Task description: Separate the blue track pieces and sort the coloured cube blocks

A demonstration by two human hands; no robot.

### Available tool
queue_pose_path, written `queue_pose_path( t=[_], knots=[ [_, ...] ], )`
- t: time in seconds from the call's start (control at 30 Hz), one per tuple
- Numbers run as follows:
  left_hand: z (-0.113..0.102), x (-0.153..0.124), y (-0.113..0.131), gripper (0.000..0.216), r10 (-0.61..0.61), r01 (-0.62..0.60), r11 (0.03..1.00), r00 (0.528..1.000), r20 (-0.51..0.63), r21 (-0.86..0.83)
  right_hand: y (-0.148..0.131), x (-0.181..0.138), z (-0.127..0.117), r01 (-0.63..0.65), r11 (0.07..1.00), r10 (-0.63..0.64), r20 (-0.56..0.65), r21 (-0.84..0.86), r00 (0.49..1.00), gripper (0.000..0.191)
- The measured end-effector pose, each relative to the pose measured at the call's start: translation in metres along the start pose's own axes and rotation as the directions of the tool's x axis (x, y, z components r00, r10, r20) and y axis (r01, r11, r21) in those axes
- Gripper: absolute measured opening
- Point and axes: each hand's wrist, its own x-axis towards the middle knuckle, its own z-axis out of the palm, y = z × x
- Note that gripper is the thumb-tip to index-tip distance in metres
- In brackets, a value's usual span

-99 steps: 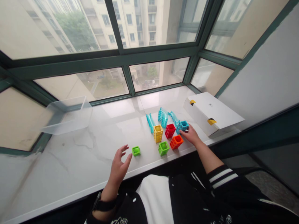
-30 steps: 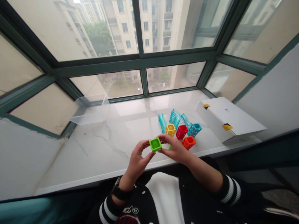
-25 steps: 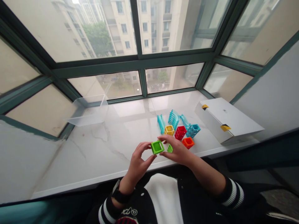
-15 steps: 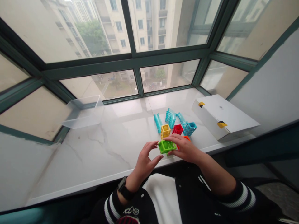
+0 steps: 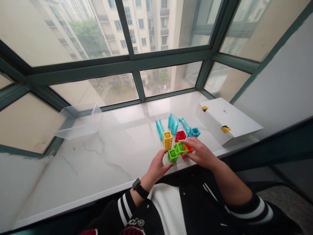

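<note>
My left hand (image 5: 156,166) pinches a green toy block (image 5: 172,157) between thumb and fingertips, near the sill's front edge. In my right hand (image 5: 201,153) is a second green block (image 5: 180,148), hollow like the first and right beside it; whether the two are joined I cannot tell. A yellow block (image 5: 167,139) stands just beyond my left fingertips. Behind my right fingers sits a red block (image 5: 180,135), and an orange block (image 5: 189,148) is partly hidden by that hand.
Farther back lie a light-blue straight piece (image 5: 160,129), a curved slide piece (image 5: 173,124), a blue chute (image 5: 185,124) and a blue block (image 5: 194,132). A white box (image 5: 232,117) stands at the right, a clear plastic bin (image 5: 78,133) at the left. Windows border the marble sill (image 5: 117,143).
My left hand has closed onto the left green block, where it was apart before. The right green block has shifted right and back with my right hand. The view has turned slightly.
</note>
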Motion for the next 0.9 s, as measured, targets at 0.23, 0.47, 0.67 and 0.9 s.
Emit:
queue_pose_path(
  t=[0.23,0.47,0.67,0.9],
  knots=[
    [0.006,0.004,0.002,0.046,-0.021,0.021,0.999,1.000,-0.013,-0.040,0.001,0.005,0.012,0.019,1.000,-0.018,0.049,-0.015,0.999,0.052],
    [0.005,0.003,0.001,0.049,-0.011,0.011,0.999,1.000,-0.005,-0.040,0.004,0.007,0.021,0.028,0.999,-0.025,0.075,-0.033,0.997,0.053],
    [0.005,0.003,0.001,0.047,-0.010,0.010,1.000,1.000,-0.011,-0.022,0.005,0.009,0.029,0.036,0.998,-0.030,0.101,-0.056,0.994,0.052],
    [0.006,0.002,0.000,0.048,-0.009,0.009,1.000,1.000,-0.009,-0.030,0.006,0.010,0.036,0.034,0.993,-0.019,0.132,-0.110,0.991,0.053]
  ],
)
